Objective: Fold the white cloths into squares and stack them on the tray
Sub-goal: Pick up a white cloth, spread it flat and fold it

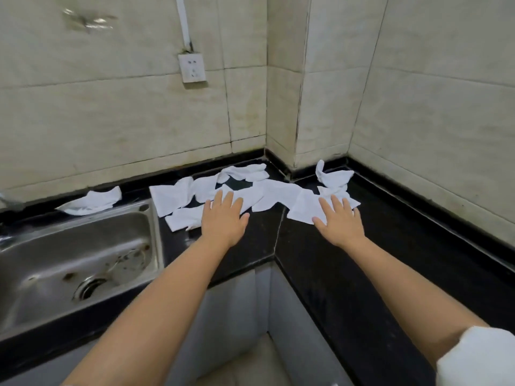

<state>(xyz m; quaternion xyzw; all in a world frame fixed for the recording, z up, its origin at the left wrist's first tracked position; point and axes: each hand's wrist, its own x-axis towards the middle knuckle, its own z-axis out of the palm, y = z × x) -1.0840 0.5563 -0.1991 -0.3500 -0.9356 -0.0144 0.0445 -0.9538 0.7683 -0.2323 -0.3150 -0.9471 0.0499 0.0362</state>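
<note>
Both hands lie flat with fingers spread, the left hand (224,218) and right hand (339,222) pressing the scattered white cloths (274,195) smooth against the table (362,274), neither grip closed.

A steel sink (78,246) is set into the black counter (348,274), below a wall socket (192,67).

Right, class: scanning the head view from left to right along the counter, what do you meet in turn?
Steel sink → lone crumpled cloth behind the sink → left hand, flat on the spread cloths → right hand, flat on a cloth → bare black counter.
</note>
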